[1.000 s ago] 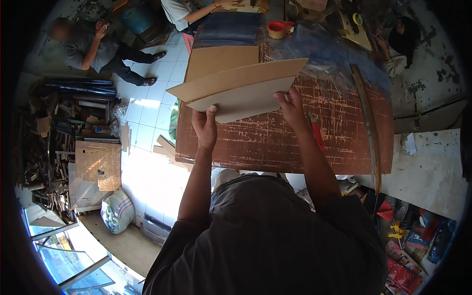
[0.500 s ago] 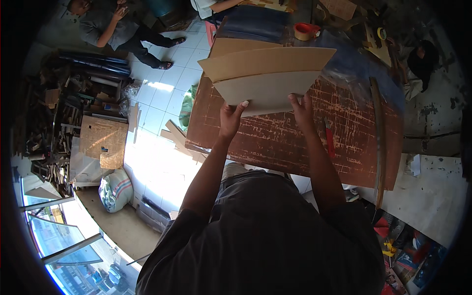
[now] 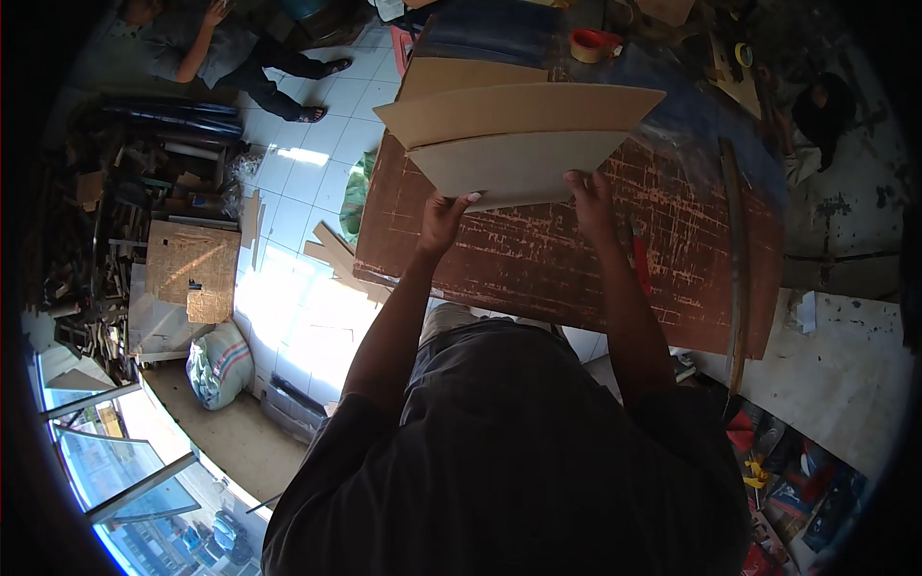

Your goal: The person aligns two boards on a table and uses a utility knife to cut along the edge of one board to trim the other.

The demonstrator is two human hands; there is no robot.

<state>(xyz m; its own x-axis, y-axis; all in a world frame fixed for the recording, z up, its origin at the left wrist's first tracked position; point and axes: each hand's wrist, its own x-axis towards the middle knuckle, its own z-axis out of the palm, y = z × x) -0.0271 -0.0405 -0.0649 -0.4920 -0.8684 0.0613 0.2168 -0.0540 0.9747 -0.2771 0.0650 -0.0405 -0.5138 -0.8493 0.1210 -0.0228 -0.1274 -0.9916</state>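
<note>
Both my hands grip a folded piece of cardboard (image 3: 509, 171), held up above the worn brown table (image 3: 538, 254). Its near face is greyish white, and a brown flap (image 3: 528, 113) slants out along the upper side. My left hand (image 3: 446, 217) pinches the lower left corner, thumb on the pale face. At the lower right corner my right hand (image 3: 590, 197) holds it the same way. The fingers behind the board are hidden. A red-handled tool (image 3: 641, 261) lies on the table beside my right forearm, which partly covers it.
A roll of tape in a red dispenser (image 3: 593, 45) sits at the table's far side. A long narrow strip (image 3: 735, 259) lies along the right. Another person (image 3: 221, 58) stands at the far left. Scrap wood (image 3: 106, 250) and a tied sack (image 3: 219, 365) are left of the table.
The view has shifted slightly, so the table sits a little higher and further left. My hands still hold the cardboard, which looks tipped a bit more. The person at far left has moved an arm.
</note>
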